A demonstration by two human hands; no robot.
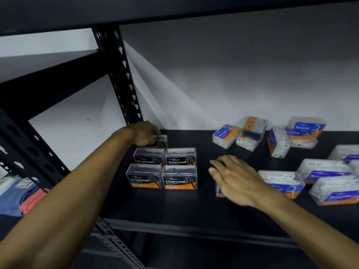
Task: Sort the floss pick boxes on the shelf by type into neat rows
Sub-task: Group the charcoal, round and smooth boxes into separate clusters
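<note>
While the dark shelf board [194, 208] keeps a wide bare strip along its front edge, the back part is crowded on the right side. Between the Charcoal group and the white boxes there is a free lane of board, and the right hand [236, 178] is over it. The black upright post [124, 78] stands just behind the left back corner of the shelf, close to the left hand [144, 133].

Four Charcoal boxes [163, 168] stand upright in two neat rows of two, touching each other, labels to the front. Behind them, near the wall, the fifth Charcoal box [161, 141] stands, and the left hand grips it from above with curled fingers; the arm reaches far forward and is nearly straight.

The right hand is flat, palm down, fingers straight and a little spread, and it holds nothing. It partly covers a low box [220, 190] at the front. Right of it lie the Round and Smooth boxes [281, 183], scattered and some tilted, and several more [250, 135] lean against each other at the wall.
</note>
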